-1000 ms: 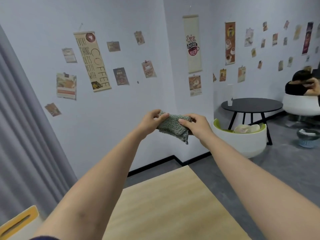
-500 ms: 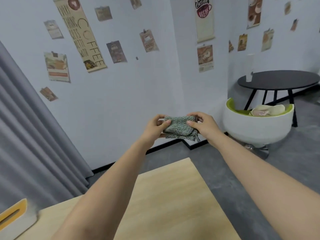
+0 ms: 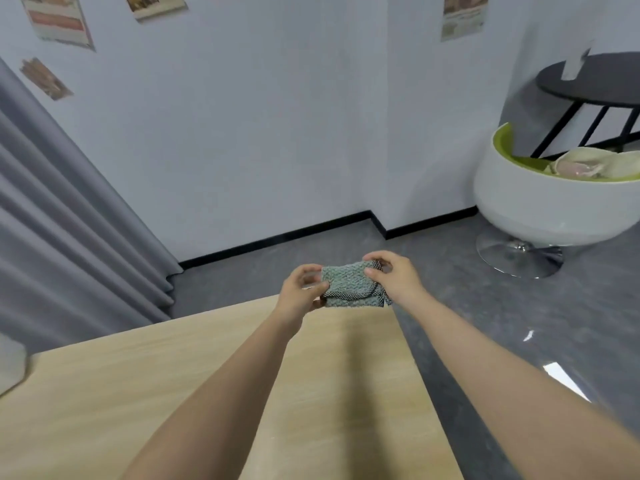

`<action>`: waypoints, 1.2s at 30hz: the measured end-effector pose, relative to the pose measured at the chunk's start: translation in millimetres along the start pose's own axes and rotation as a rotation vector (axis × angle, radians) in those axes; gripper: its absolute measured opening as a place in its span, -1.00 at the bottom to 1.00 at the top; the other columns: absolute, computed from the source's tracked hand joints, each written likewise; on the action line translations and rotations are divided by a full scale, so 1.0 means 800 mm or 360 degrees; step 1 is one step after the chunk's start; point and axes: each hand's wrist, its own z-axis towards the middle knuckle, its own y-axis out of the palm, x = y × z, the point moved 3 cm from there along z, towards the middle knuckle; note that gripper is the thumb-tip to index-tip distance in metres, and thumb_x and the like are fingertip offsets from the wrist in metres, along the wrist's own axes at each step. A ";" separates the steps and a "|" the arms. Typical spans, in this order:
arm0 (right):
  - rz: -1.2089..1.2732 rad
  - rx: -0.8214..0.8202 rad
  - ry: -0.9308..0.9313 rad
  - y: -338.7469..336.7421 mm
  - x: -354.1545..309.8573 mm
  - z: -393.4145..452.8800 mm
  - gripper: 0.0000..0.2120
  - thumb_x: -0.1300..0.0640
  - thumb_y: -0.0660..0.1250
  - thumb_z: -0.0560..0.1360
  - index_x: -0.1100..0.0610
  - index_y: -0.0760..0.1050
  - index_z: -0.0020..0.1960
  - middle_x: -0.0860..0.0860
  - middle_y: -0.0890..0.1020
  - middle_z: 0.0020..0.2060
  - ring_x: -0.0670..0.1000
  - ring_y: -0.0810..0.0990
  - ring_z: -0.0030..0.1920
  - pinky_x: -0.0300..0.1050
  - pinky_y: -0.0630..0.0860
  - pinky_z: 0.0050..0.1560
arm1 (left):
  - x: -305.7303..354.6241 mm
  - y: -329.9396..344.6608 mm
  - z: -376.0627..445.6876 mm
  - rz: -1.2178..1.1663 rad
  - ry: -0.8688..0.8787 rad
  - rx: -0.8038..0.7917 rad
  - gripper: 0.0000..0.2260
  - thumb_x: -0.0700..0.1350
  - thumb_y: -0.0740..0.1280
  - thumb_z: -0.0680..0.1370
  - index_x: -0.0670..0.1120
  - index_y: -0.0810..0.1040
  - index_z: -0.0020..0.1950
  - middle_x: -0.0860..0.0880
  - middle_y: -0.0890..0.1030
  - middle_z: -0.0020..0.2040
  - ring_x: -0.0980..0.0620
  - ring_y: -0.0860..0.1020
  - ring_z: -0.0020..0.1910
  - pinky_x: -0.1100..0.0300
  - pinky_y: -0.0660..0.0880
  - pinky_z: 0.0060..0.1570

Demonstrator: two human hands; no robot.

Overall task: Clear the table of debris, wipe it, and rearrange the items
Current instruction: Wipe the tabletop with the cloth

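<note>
A folded grey-green cloth (image 3: 349, 285) with a dark checked hem hangs in the air just above the far edge of the light wooden table (image 3: 114, 393). My left hand (image 3: 299, 289) pinches its left end and my right hand (image 3: 393, 275) pinches its right end, thumbs on top. Both forearms stretch out over the tabletop, which shows no debris in the part I can see.
A white object (image 3: 10, 362) sits at the table's left edge, cut off by the frame. A white tub chair (image 3: 554, 199) with a green lining stands on the grey floor at right, a black round table (image 3: 595, 81) behind it. Grey curtains (image 3: 62, 220) hang at left.
The view has tilted down, so the table fills more of the frame. Both hands have come lower with the cloth, from in front of the wall to just over the table's far edge.
</note>
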 end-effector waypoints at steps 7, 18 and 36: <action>-0.0153 0.0040 0.0160 0.057 0.105 0.062 -0.77 0.28 0.36 0.46 0.08 0.58 0.10 0.00 0.60 0.10 -0.02 0.51 0.15 -0.23 0.35 0.12 | -0.104 0.002 0.078 0.0059 -0.0155 0.0105 -0.80 -0.37 0.32 0.50 -0.11 0.45 0.01 -0.04 0.47 -0.14 0.04 0.51 -0.21 0.14 0.56 -0.27; -0.1560 -0.0451 -0.0506 0.095 0.176 0.057 -0.52 -0.18 0.01 0.59 -0.10 0.14 0.48 -0.15 0.00 0.51 -0.01 -0.19 0.51 -0.01 -0.30 0.47 | -0.187 -0.024 0.104 0.1314 0.0505 0.0154 -0.64 -0.18 0.22 0.59 -0.17 0.38 0.39 -0.06 0.37 0.39 -0.02 0.28 0.41 0.29 0.11 0.38; -0.1547 -0.0250 -0.0728 0.165 0.180 0.022 -0.54 -0.14 0.04 0.56 0.07 0.50 0.28 -0.09 0.45 0.34 0.05 0.45 0.12 0.05 0.48 0.08 | -0.238 -0.082 0.068 0.2032 0.0329 0.0003 -0.38 0.15 -0.36 0.48 0.03 -0.15 0.54 0.16 -0.23 0.49 0.22 -0.28 0.45 0.15 -0.23 0.47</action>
